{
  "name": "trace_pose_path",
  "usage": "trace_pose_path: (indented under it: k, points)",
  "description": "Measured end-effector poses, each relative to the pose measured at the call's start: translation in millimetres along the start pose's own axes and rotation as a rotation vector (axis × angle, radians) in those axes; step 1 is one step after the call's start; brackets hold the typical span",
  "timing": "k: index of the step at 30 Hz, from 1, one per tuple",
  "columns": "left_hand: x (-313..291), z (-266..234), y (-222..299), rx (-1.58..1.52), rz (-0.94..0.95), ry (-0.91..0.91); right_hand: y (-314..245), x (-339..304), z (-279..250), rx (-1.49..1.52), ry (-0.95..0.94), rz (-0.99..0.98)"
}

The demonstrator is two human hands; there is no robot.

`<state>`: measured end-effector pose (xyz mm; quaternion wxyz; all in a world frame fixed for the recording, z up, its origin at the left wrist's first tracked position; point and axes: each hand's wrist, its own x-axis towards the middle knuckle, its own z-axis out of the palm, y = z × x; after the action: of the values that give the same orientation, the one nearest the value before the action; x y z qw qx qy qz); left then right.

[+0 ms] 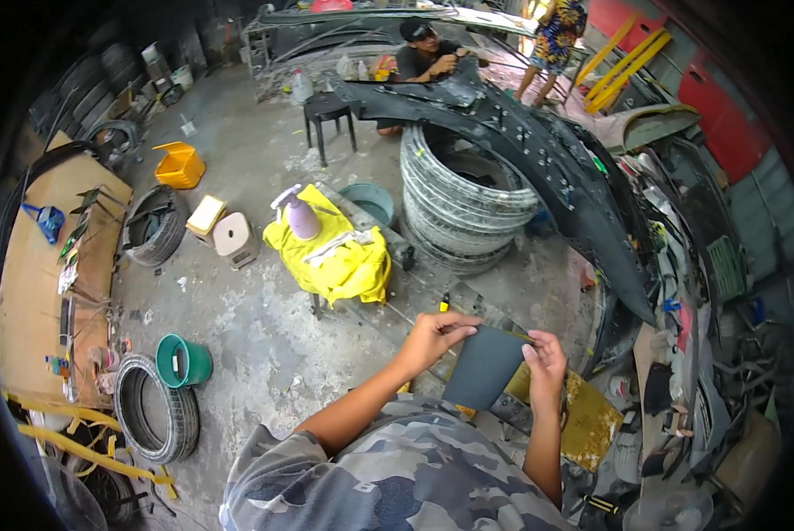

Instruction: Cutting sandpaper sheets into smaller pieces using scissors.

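In front of my body I hold a dark grey sheet of sandpaper [484,367] by its upper corners. My left hand [438,340] pinches the left corner between thumb and fingers. On the other corner, my right hand [546,357] is closed with its thumb on the near face. Below the sheet, partly hidden by it, lies a worn yellow board [592,420]. A small yellow and black tool [445,302] rests just beyond my left hand. Farther off, a bright yellow cloth [348,270] is draped over a support, with a purple spray bottle [303,219] standing on it.
Stacked tires [468,226] carry a long black bumper [539,150] at the right. A person [428,57] crouches behind it; another person [552,44] stands farther back. A green bucket [185,361], a tire [156,407] and a stool [234,239] stand left; car parts [680,292] line the right.
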<state>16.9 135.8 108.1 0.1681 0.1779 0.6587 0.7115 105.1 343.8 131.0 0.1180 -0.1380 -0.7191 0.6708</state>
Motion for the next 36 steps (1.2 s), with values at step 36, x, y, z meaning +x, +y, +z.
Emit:
trace_pose_path:
  k: [36]
  points:
    - [16.3,-5.0,24.2,-0.08,0.065,0.112,-32.3,6.0,10.9,0.264,0.064,0.036]
